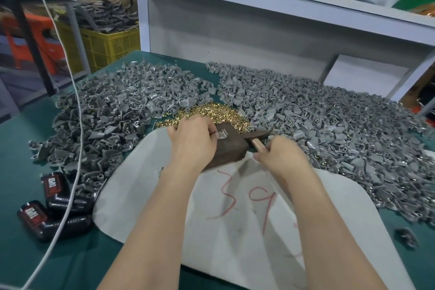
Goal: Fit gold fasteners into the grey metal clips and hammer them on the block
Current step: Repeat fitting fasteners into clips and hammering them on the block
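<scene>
A head-worn camera looked down on a green worktop [28,148] covered with small parts. At the far left, a white cable [78,106] ran down across the surface, passing some black and red packets [53,189] near the front edge. Next came a large heap of grey metal clips [113,106], spread loosely. In the middle, just behind the hands, lay a smaller pile of gold fasteners [211,112]. A white sheet with red handwriting [235,207] lay under the forearms, and on its far edge sat a dark brown block [229,148]. The left hand [191,143] was closed over the block's left side, its fingers pinching a single grey clip [222,135] down on the top face; whether a fastener already sat in it could not be told. The right hand [279,152] was curled round the pale wooden handle of a hammer [255,140], whose dark head lay low just beside the block, to its right. Further right, a second and wider heap of grey clips [341,125] reached the worktop's edge. Both heaps looked very large, and finished pieces could not be distinguished from untouched ones, so most of the job probably remained; this one clip appeared set for striking.
</scene>
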